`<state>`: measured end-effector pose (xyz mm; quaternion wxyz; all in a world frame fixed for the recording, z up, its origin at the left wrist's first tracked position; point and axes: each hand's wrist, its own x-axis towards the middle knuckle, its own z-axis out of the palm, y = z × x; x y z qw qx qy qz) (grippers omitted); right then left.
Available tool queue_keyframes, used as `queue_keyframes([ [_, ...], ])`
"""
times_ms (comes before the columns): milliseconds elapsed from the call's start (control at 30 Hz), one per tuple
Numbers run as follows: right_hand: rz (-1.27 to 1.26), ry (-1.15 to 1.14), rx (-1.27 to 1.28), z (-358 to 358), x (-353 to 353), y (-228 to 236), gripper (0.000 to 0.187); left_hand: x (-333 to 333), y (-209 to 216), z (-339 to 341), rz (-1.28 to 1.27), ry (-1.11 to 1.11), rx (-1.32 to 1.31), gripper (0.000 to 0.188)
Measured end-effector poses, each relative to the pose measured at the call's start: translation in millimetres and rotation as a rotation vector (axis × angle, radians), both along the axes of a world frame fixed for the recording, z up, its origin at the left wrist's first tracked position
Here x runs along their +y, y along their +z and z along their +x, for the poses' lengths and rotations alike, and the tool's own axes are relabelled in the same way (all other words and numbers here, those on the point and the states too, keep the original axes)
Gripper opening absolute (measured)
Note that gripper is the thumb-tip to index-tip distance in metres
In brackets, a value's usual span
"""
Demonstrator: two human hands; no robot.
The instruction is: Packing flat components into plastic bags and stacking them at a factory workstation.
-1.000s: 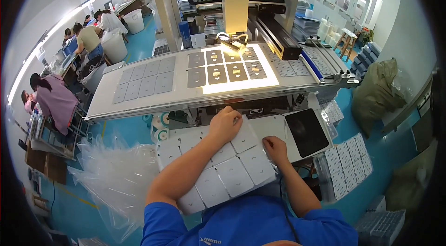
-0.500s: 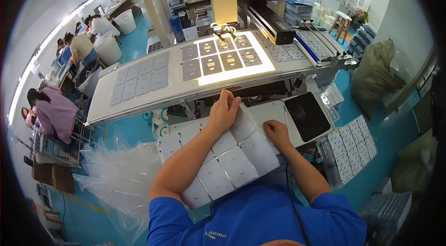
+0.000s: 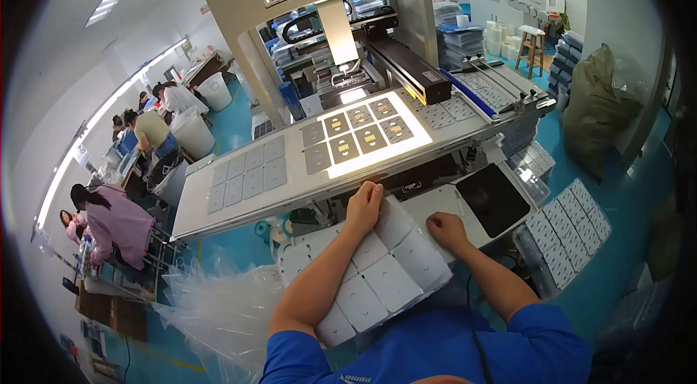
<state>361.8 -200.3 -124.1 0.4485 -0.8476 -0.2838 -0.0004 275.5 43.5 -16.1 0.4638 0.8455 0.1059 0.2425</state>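
A thick stack of white card sheets (image 3: 393, 284), marked off in rectangles with small curved marks, lies tilted in front of me. My left forearm rests across it. My left hand (image 3: 364, 207) is at the stack's far edge, fingers curled closed; what they may hold is hidden. On the pale bench just right of the stack, my right hand (image 3: 446, 230) sits in a loose fist, with nothing showing in it. Beyond my hands is a long machine table (image 3: 294, 179), with a brightly lit panel (image 3: 415, 139) of dark printed cards and a grey card sheet (image 3: 249, 172) to its left.
A black pad (image 3: 494, 199) lies right of my right hand. Printed card stacks (image 3: 570, 235) stand at the right, near a large sack (image 3: 599, 115). Clear plastic film (image 3: 218, 319) heaps at the left. A gantry arm (image 3: 406, 61) spans the machine. Several people work at far-left benches.
The view has tilted up, bringing the machine's screens into sight. The machine's picking head has moved back off the lit panel. My hands have stayed almost in place about the stack.
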Motion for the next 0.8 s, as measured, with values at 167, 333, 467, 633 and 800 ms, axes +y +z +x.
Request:
queue_keyframes([
  [167,-0.010,0.010,0.003,1.3,2.5,0.2,0.023,5.2,2.4,0.4,-0.009,-0.019,0.019,0.035],
  [333,-0.001,0.030,0.003,3.3,5.5,-1.8,0.021,8.6,2.8,-1.0,0.006,-0.039,0.023,0.035],
  [467,0.031,0.019,0.018,2.7,5.3,-0.9,0.020,6.2,8.2,-3.7,0.021,-0.073,0.028,0.034],
  [633,-0.008,0.025,0.002,5.3,2.4,-8.6,0.020,9.1,3.4,-2.3,0.019,-0.101,0.016,0.035],
  [800,0.008,0.015,0.015,1.8,3.4,-9.6,0.019,12.7,3.4,-5.1,0.015,-0.109,0.030,0.029],
])
